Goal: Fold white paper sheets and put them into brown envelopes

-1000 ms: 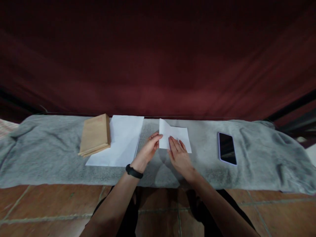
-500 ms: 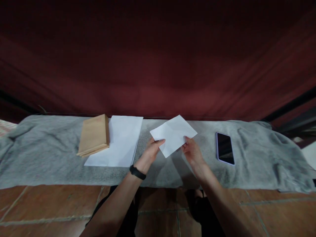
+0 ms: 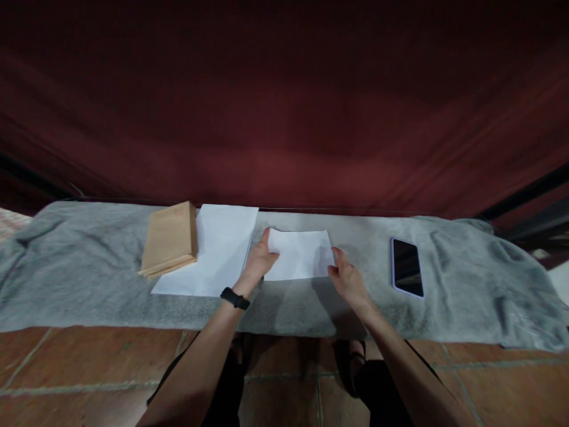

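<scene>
A folded white sheet of paper (image 3: 300, 254) lies level over the grey cloth (image 3: 89, 279), held at both sides. My left hand (image 3: 260, 261), with a black band on its wrist, grips the sheet's left edge. My right hand (image 3: 347, 279) pinches its right edge near the lower corner. Both hands are closed on the paper.
A larger white paper stack (image 3: 213, 249) lies left of my hands, with a stack of brown envelopes (image 3: 171, 238) on its left side. A phone (image 3: 406, 267) with a dark screen lies on the cloth at right. Dark red fabric (image 3: 284, 107) hangs behind; brown floor tiles (image 3: 66, 367) are in front.
The sheet lay on the cloth under my flat right hand, then was lifted and turned at an angle. Now it is level and squared, held lower between both hands.
</scene>
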Available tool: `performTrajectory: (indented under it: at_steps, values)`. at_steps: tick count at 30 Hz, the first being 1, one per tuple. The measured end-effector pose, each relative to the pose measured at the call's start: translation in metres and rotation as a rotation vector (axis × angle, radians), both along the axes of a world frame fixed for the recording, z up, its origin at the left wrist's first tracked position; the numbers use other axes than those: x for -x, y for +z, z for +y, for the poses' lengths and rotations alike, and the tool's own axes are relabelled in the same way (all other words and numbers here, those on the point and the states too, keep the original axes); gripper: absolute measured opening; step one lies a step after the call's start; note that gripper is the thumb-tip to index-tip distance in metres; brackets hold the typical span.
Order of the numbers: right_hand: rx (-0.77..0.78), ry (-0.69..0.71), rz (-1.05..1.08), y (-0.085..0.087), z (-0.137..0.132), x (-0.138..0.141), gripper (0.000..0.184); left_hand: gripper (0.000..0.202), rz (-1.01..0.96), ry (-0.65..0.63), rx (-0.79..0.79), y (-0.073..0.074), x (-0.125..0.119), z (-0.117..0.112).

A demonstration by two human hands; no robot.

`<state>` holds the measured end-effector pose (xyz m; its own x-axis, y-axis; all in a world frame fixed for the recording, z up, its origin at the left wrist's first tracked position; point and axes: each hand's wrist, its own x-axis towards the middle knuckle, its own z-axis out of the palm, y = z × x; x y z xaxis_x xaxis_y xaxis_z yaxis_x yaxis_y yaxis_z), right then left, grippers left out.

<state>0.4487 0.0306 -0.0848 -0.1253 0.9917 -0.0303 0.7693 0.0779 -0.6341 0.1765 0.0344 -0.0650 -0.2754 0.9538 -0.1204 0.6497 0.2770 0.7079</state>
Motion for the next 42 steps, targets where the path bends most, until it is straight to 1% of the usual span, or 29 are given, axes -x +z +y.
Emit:
performTrajectory:
  at_steps: [1,3,5,7,8,9,10,12,13,16,20,23,28,35,38,42]
  values:
    - [0.003,0.043,-0.092,0.001,-0.002,0.001,0.055,0.090,0.077,0.000,0.043,0.004,-0.002,-0.002]
    - [0.019,0.115,-0.201,0.004,-0.006,0.001,0.052,0.092,0.212,-0.003,0.087,0.011,-0.009,-0.006]
    - [0.016,0.154,-0.257,0.005,-0.008,0.002,0.047,0.090,0.327,0.009,0.030,0.014,-0.017,-0.012]
    - [-0.007,0.167,-0.296,0.004,-0.010,0.002,0.044,0.081,0.435,0.025,-0.098,0.011,-0.029,-0.017]
    - [-0.023,0.169,-0.312,0.003,-0.011,0.002,0.043,0.076,0.475,0.019,-0.170,0.008,-0.037,-0.019]
    - [-0.040,0.166,-0.327,0.002,-0.012,0.002,0.042,0.070,0.495,-0.017,-0.225,0.003,-0.045,-0.022]
    - [-0.056,0.159,-0.339,0.002,-0.013,0.002,0.042,0.065,0.487,-0.090,-0.259,-0.003,-0.054,-0.024]
    - [-0.084,0.148,-0.347,0.002,-0.014,0.003,0.041,0.057,0.410,-0.265,-0.268,-0.016,-0.070,-0.029]
    - [-0.098,0.151,-0.341,0.002,-0.015,0.003,0.041,0.057,0.364,-0.322,-0.252,-0.022,-0.077,-0.031]
    - [-0.158,0.171,-0.328,0.007,-0.012,0.002,0.033,0.060,0.278,-0.380,-0.242,-0.033,-0.090,-0.036]
    - [-0.235,0.190,-0.366,0.013,-0.007,0.004,0.024,0.062,0.229,-0.391,-0.232,-0.034,-0.089,-0.034]
    - [-0.268,0.225,-0.360,0.014,-0.008,0.011,0.025,0.062,0.234,-0.390,-0.219,-0.033,-0.085,-0.027]
    - [-0.302,0.237,-0.438,0.014,-0.014,0.023,0.024,0.061,0.246,-0.346,-0.250,-0.034,-0.081,-0.013]
    - [-0.317,0.236,-0.504,0.017,-0.017,0.027,0.024,0.060,0.248,-0.317,-0.261,-0.037,-0.083,0.006]
    - [-0.330,0.241,-0.510,0.016,-0.017,0.026,0.024,0.061,0.278,-0.327,-0.262,-0.037,-0.083,0.007]
    - [-0.311,0.240,-0.487,0.015,-0.014,0.023,0.023,0.061,0.282,-0.364,-0.261,-0.035,-0.082,-0.002]
